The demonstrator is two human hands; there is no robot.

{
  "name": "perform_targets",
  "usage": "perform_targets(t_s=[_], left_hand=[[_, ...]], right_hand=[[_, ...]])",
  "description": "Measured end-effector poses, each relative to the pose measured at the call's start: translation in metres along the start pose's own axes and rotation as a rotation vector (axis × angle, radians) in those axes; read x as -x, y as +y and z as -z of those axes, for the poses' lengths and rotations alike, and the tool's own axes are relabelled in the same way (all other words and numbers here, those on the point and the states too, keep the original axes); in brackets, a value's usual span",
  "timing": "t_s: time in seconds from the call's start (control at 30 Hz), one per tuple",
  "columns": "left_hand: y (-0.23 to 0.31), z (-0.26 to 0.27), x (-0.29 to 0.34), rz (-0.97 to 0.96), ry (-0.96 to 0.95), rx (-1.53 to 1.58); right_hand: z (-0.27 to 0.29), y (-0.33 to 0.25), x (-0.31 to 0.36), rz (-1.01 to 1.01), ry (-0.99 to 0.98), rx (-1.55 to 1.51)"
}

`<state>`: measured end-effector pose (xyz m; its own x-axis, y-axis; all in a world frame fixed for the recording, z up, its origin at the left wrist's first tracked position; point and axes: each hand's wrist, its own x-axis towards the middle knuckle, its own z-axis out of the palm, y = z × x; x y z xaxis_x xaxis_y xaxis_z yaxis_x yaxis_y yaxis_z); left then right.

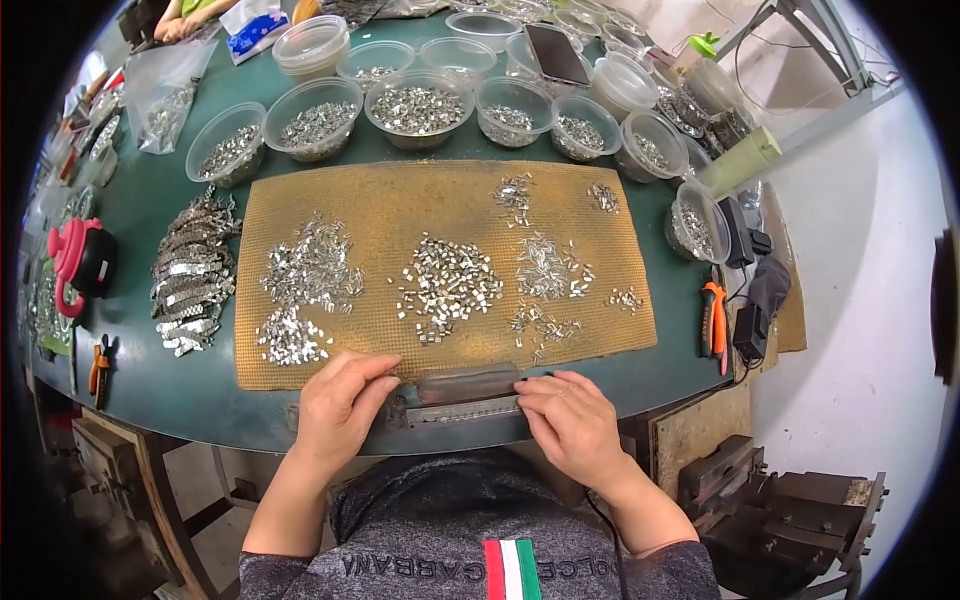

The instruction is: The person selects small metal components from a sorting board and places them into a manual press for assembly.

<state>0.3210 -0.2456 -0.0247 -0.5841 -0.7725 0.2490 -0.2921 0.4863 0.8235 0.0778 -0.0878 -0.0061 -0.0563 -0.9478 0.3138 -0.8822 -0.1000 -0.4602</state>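
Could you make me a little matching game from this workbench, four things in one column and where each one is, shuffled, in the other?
Things:
1) Right hand
2) Dark phone
3) Pile of linked metal strips
4) Pink-and-black pot

Places:
A) On the table's left side, beyond a pair of orange-handled pliers
B) At the right end of a metal bar
C) Directly beside the left edge of the tan mat
D) Among the clear plastic bowls

Right pairs: 1-B, 2-D, 3-C, 4-A
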Motion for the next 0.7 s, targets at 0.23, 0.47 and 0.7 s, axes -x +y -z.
perform_targets(t_s=[0.23,0.47,0.7], left_hand=[[0.005,-0.003,0.0,0.058,-0.017,0.015],[0.009,-0.005,-0.002,-0.115,-0.064,-0.051],[0.014,-0.009,0.002,-0.123,-0.059,-0.033]], right_hand=[[0.002,-0.003,0.007,0.109,0.007,0.181],[0.01,0.023,0.009,0.044,0.038,-0.043],[0.018,0.069,-0.015,-0.187,0.182,0.148]])
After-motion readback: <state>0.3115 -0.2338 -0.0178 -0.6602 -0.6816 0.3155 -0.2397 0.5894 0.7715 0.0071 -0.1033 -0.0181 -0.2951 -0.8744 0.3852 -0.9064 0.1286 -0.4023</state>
